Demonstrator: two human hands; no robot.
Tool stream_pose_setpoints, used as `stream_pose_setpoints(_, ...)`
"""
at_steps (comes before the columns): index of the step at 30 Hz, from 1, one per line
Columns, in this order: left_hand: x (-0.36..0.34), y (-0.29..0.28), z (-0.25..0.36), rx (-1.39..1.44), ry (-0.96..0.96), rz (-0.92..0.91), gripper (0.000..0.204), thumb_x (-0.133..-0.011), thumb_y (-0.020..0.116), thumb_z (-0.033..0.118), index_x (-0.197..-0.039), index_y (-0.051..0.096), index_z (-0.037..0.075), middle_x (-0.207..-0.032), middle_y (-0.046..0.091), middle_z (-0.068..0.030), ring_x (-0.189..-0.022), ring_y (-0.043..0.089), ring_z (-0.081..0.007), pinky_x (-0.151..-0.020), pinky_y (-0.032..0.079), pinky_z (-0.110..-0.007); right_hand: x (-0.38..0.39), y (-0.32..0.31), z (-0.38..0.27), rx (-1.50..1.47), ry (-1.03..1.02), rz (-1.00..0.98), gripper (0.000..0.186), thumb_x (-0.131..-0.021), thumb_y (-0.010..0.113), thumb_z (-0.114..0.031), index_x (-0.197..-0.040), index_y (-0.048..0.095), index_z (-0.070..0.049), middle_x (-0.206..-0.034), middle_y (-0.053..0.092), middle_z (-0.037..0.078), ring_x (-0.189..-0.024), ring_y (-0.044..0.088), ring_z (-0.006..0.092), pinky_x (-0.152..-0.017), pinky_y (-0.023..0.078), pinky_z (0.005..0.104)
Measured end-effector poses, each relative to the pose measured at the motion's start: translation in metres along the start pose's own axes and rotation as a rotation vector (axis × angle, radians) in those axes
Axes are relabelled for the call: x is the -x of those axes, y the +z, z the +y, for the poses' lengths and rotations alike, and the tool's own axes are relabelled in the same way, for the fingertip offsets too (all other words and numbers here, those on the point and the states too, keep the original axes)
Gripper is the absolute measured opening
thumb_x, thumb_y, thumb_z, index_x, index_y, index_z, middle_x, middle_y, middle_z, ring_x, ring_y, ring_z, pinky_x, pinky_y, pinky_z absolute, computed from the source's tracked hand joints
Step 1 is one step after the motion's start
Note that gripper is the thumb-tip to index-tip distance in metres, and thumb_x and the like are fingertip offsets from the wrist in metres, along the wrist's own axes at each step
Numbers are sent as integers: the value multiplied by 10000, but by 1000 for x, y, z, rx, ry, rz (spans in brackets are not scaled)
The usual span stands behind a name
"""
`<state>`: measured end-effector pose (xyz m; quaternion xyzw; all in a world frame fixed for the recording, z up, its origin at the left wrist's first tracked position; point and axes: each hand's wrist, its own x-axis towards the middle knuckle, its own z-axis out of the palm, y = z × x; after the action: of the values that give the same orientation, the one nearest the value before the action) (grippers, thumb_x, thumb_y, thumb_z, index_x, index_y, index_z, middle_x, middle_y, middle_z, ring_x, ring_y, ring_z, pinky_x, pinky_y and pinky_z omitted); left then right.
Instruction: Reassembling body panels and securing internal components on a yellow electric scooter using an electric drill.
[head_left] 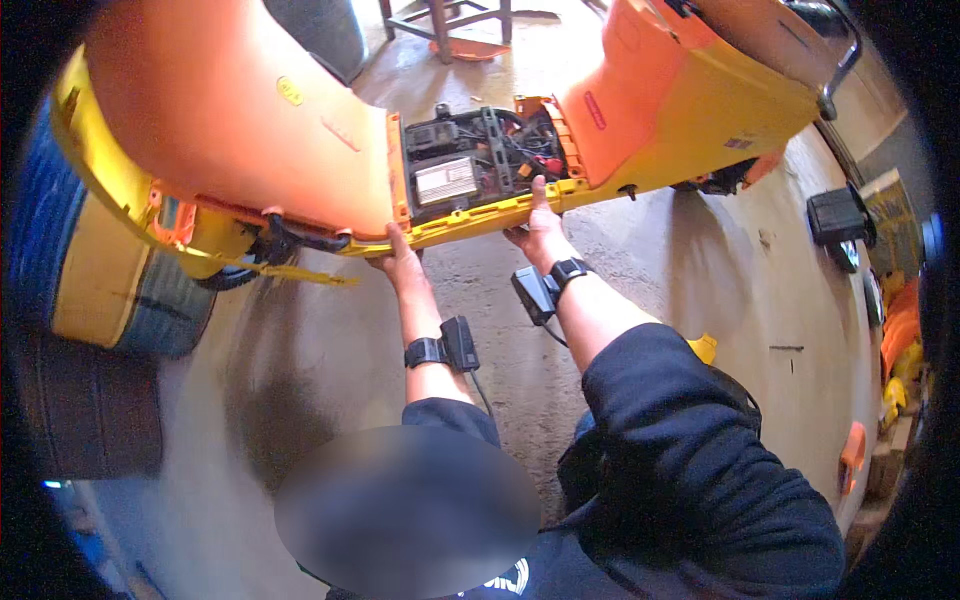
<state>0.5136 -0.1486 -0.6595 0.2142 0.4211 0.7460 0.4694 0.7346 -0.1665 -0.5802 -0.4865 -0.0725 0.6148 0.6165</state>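
Note:
An orange and yellow scooter stretches across the upper view. Along its near side, between the two raised ends, runs a yellow side trim. My left hand grips this trim near its left part, thumb over the top edge and fingers mostly hidden beneath. Farther right, my right hand holds the same trim, its thumb pointing up over the edge. Just beyond my hands lies an uncovered floor compartment. Inside it are a silver box, dark modules and a tangle of wires.
Stacked tires stand at the left. A wooden stool is behind the scooter. Orange and yellow parts lie along the right side, near a black box-shaped object. Strapped devices sit on both my wrists, with cables.

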Motion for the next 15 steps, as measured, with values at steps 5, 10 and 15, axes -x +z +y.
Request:
stream_pose_setpoints(5,39,27,3,77,-94,43,963,-809,752,462,-1452,86,197,-1461,344,-83,-1276,459,-257,-1001,463,-482,0,-18,-11,20,-36,80,914,-730,650,-729,-1355,434,-99,-1333,508,117,-1216,463,326,-1001,398,536)
stream_pose_setpoints(10,-5,-4,4,-70,35,-51,1092,-779,790,439,-1425,37,-14,-1446,318,-154,-1275,417,-253,-1118,332,-381,13,7,-10,57,3,8,884,-767,619,-721,-1356,434,-89,-1320,519,131,-1206,486,325,-993,410,526)
stream_pose_setpoints(15,19,23,-27,-169,140,67,995,-864,738,284,-1432,-23,-13,-1463,250,-193,-1313,368,-253,-1123,331,-393,1,-8,-16,71,-51,173,810,-804,581,-720,-1329,463,-114,-1255,552,116,-1104,540,313,-973,426,513)
